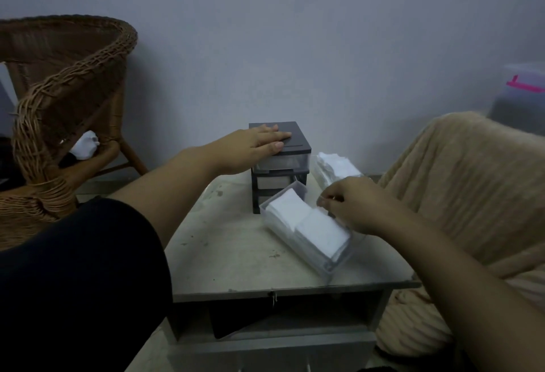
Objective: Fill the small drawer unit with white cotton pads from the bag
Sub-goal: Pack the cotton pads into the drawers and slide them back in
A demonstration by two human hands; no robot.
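Near the back of the counter (230,253), a small dark drawer unit (280,177) with clear drawer fronts. Flat on its lid, the left hand (262,143): fingers straight and together, palm down, pressing on the top, gripping nothing.

In front of the unit and slanting toward the near right, one clear drawer (333,265) drawn out, its rear end up against the unit's lower front; whether still caught in its slot, impossible to tell. Inside, two stacks of white cotton pads (306,224) standing side by side and filling most of the drawer.

Over the drawer's right rim, the right hand (354,203): fingers curled, thumb and forefinger tips brought together just beside the right edge of the pads. Whether pinching a pad or only closed on itself, not possible to make out in this dim light.

Behind the right hand and just right of the unit, the bag (333,168) of more white pads, lying on the counter, close to the hand but apart from it.

To the left of the counter, a wicker chair (65,82). To the right, a beige ribbed blanket (472,188), and behind it, a clear plastic box (525,82) with pink tape.
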